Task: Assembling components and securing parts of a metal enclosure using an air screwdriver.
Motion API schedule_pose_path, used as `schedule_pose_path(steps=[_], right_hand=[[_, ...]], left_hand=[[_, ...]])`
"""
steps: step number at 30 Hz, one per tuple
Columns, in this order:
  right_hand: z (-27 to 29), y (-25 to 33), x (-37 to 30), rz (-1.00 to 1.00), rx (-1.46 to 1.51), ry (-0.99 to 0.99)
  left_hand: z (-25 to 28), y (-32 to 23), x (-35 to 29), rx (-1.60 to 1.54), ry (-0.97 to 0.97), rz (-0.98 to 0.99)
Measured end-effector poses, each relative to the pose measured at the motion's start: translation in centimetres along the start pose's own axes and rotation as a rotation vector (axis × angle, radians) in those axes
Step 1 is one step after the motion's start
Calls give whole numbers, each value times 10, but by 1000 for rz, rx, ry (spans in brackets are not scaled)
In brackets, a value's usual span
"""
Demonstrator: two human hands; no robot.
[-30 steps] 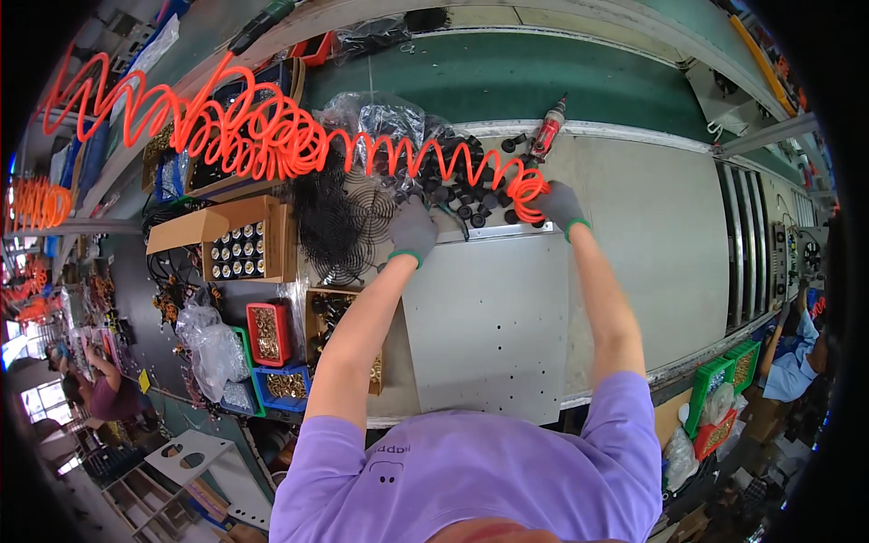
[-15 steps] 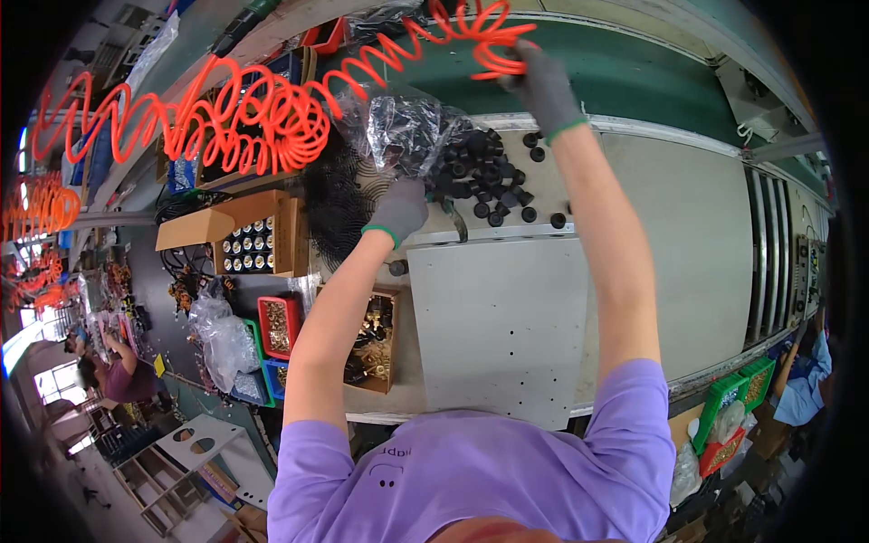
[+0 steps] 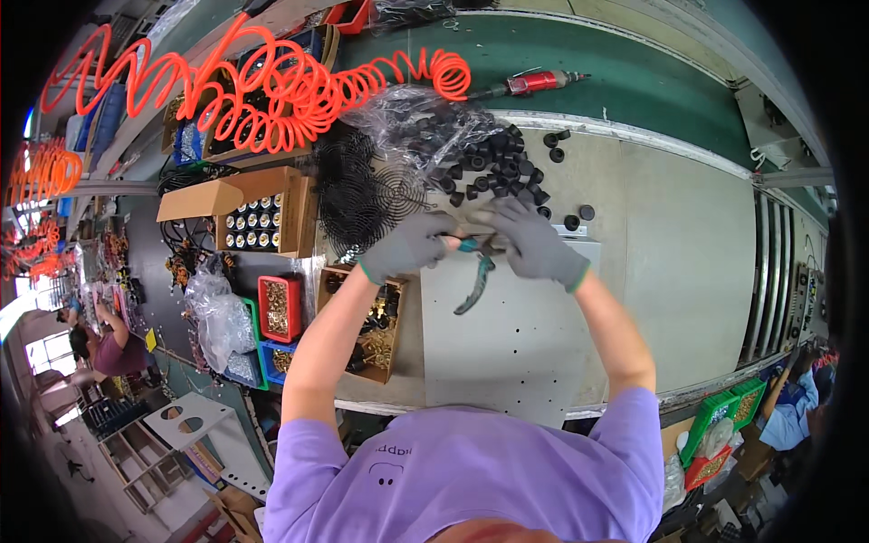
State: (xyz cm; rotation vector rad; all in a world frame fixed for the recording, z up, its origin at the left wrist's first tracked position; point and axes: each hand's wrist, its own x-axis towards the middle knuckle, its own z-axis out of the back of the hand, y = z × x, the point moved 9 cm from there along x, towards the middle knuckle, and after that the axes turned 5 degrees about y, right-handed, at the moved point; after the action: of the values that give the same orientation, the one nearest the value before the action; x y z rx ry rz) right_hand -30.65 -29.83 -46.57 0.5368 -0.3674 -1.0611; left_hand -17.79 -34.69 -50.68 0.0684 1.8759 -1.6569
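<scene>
Pale worktop (image 3: pixel 679 262) across centre and right, with slatted metal section (image 3: pixel 768 262) at its right end; green surface (image 3: pixel 579 54) along far side, white edging between; grey metal post (image 3: pixel 797 178) at right; dark bench (image 3: pixel 145 249) off left; lower left, pale floor (image 3: pixel 118 507), open-compartment rack (image 3: pixel 140 455), 1 window (image 3: pixel 45 357) glaring white

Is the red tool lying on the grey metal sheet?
No, the red tool lies on the green surface, beyond the pile of black caps.
</scene>
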Motion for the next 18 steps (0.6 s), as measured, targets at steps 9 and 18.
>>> schedule_pose_path(steps=[9, 18], right_hand=[[37, -90, -105, -542, -393, -51], [54, -217, -169, -1163, -462, -141]], left_hand=[[-29, -20, 85, 22, -238, -275], [5, 20, 103, 1203, -474, 27]])
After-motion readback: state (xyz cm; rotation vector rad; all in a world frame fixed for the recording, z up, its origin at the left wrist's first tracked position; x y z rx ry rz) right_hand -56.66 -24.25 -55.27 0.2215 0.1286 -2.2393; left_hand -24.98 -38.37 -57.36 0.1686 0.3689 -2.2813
